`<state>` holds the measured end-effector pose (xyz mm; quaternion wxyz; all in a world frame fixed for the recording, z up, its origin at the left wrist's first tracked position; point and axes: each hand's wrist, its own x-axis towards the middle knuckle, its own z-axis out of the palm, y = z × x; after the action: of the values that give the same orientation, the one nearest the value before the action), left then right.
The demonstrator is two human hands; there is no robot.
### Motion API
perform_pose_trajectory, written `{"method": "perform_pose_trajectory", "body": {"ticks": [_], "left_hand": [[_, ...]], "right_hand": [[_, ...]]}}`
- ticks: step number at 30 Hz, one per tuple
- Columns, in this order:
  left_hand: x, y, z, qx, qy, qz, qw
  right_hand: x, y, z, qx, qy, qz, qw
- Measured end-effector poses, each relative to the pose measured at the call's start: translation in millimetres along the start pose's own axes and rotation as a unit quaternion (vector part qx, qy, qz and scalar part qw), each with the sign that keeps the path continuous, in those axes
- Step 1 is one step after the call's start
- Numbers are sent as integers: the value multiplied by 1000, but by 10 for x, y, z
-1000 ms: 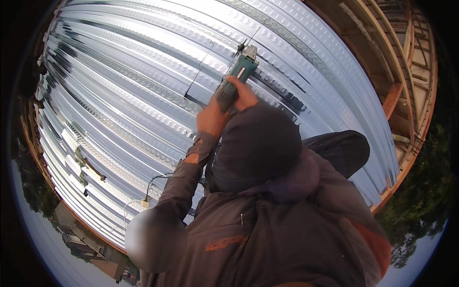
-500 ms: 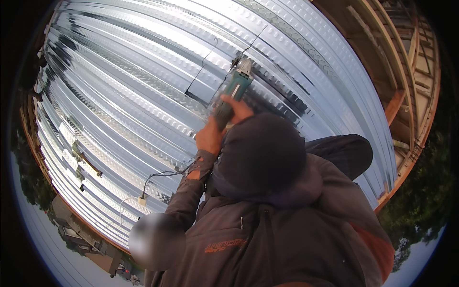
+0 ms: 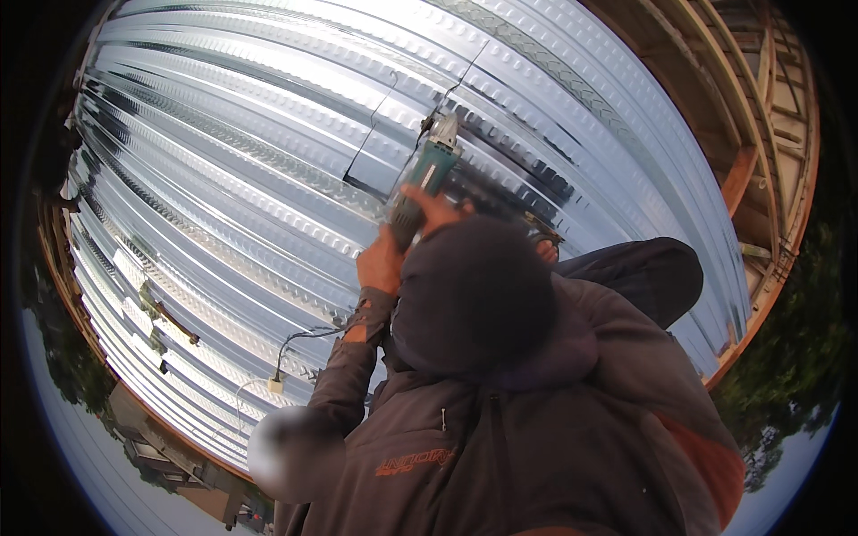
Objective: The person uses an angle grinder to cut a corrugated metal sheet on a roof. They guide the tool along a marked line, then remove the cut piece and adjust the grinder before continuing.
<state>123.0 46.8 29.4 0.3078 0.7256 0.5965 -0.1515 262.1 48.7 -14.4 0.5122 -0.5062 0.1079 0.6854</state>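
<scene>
A green angle grinder (image 3: 435,165) with a metal head lies across ribbed, shiny metal sheeting (image 3: 268,161). My left hand (image 3: 380,261) is closed round its rear end. Over the grinder's body curl the fingers of my right hand (image 3: 433,210); the rest of that hand is hidden behind a rounded dark shape, seemingly my covered knee (image 3: 478,299). The grinder's head rests at a dark line in the sheet, and its disc is hard to make out. Dark thin lines, apparently cuts, run in the metal beyond and left of the tool.
A dark cord (image 3: 308,335) leads from near my left wrist to a pale plug connector (image 3: 275,386). Small dark items (image 3: 174,322) lie on the sheeting at left. Wooden framing (image 3: 746,179) borders the right edge. Trees and buildings stand past the lower left edge.
The grinder and both hands have shifted slightly left in the view, still together. Between my knees a bit of skin and a dark edge now show. My grip looks the same.
</scene>
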Motion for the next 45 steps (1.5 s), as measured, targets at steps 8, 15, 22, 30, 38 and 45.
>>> {"method": "perform_pose_trajectory", "body": {"ticks": [8,15,22,30,38,45], "left_hand": [[0,-119,14,4,-17,5,1000],[-16,-156,41,2,-23,-4,1000],[7,-186,58,-1,-17,9,1000],[93,-170,52,25,-28,-1,999],[154,-113,48,32,-35,9,999],[230,-38,52,39,-35,15,999]], "right_hand": [[123,133,-135,-120,-6,8,993],[29,139,-182,-214,-40,-87,972],[172,237,-149,-74,3,6,997],[280,221,-210,-59,-40,37,997],[199,150,-89,-26,5,-52,998],[121,-59,-70,-84,21,-72,994]]}}
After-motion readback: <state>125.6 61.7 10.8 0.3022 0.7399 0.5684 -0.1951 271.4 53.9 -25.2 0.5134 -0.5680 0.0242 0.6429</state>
